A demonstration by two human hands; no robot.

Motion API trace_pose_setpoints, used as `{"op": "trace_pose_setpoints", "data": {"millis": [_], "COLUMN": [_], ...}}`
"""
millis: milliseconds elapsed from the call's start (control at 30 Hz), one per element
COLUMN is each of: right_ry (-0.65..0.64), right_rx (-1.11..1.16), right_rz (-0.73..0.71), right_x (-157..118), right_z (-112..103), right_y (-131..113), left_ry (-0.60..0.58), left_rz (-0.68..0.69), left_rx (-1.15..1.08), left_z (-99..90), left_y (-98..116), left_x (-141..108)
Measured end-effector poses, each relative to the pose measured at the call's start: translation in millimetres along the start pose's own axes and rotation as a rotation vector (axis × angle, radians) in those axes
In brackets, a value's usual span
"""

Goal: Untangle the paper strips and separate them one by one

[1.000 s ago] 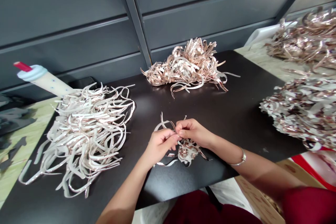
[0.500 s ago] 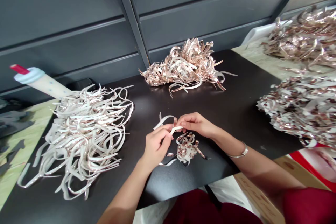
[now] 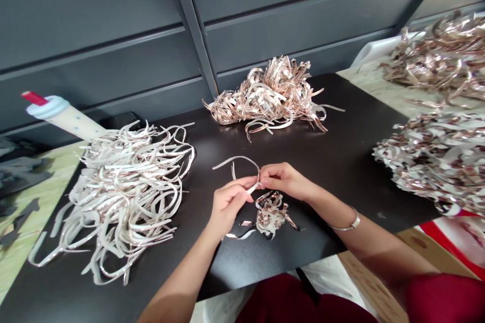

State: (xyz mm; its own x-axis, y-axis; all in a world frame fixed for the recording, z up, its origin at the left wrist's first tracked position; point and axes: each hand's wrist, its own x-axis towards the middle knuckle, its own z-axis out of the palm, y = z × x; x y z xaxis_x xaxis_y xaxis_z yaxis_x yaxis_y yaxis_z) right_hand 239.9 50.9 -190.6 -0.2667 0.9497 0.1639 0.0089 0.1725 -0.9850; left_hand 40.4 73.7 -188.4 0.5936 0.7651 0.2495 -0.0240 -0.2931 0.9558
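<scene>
My left hand [image 3: 230, 204] pinches a narrow white strip [image 3: 253, 188] between thumb and fingers. Close against it on the right, my right hand [image 3: 283, 180] has its fingertips closed on the same strip. A thin curled length of strip arches up and left from between the hands. Just below my right hand lies a small tangle of rose-gold and white strips [image 3: 272, 213] on the black table [image 3: 322, 151]. A loose strip end lies on the table below my left hand.
A large pile of white strips [image 3: 129, 192] covers the table's left side. Rose-gold strips [image 3: 269, 93] are heaped at the back. More piles [image 3: 439, 154] lie at the right. A white cup-shaped object [image 3: 71, 120] with a red top stands at the back left.
The curled strip between my hands has swung up and left into a wider arc. Both hands have stayed close together, still holding the strip. The view has shifted slightly.
</scene>
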Motion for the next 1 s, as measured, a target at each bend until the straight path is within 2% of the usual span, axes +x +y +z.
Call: {"op": "trace_pose_setpoints", "data": {"millis": [67, 133, 200, 267, 367, 500, 633, 833, 1000], "right_ry": [-0.040, -0.075, -0.106, -0.119, -0.054, 0.094, 0.047, 0.015, -0.002], "right_rx": [0.029, -0.012, -0.086, -0.165, -0.304, -0.455, -0.478, -0.456, -0.315], "right_rz": [0.001, -0.038, -0.114, -0.194, -0.274, -0.409, -0.458, -0.306, -0.194], "right_x": [-0.4, -0.7, -0.9, -1.3, -2.6, -4.5, -5.0, -5.4, -5.0], "right_z": [-2.4, -1.4, 2.8, 8.8, 16.5, 18.4, 17.1, 13.3, 4.5], "right_y": [-0.3, 0.4, 1.4, 2.0, 1.9, 2.7, 6.2, 4.3, -0.4], "left_ry": [-0.013, -0.046, -0.078, -0.098, -0.114, -0.097, -0.110, -0.122, -0.227], "left_rz": [-0.030, -0.084, -0.222, -0.393, -0.536, -0.545, -0.526, -0.541, -0.536], "left_rx": [-0.133, -0.162, -0.210, -0.353, -0.555, -0.607, -0.559, -0.509, -0.490], "left_z": [-3.3, -4.6, -3.3, 0.0, 3.6, 0.7, -2.9, -5.6, -10.0], "left_y": [-4.5, -8.0, -9.8, -10.1, -9.5, -7.8, -5.5, -6.0, -3.9], "left_x": [1.4, 2.8, 4.4, 5.8, 7.1, 7.6, 8.3, 8.3, 8.2]}}
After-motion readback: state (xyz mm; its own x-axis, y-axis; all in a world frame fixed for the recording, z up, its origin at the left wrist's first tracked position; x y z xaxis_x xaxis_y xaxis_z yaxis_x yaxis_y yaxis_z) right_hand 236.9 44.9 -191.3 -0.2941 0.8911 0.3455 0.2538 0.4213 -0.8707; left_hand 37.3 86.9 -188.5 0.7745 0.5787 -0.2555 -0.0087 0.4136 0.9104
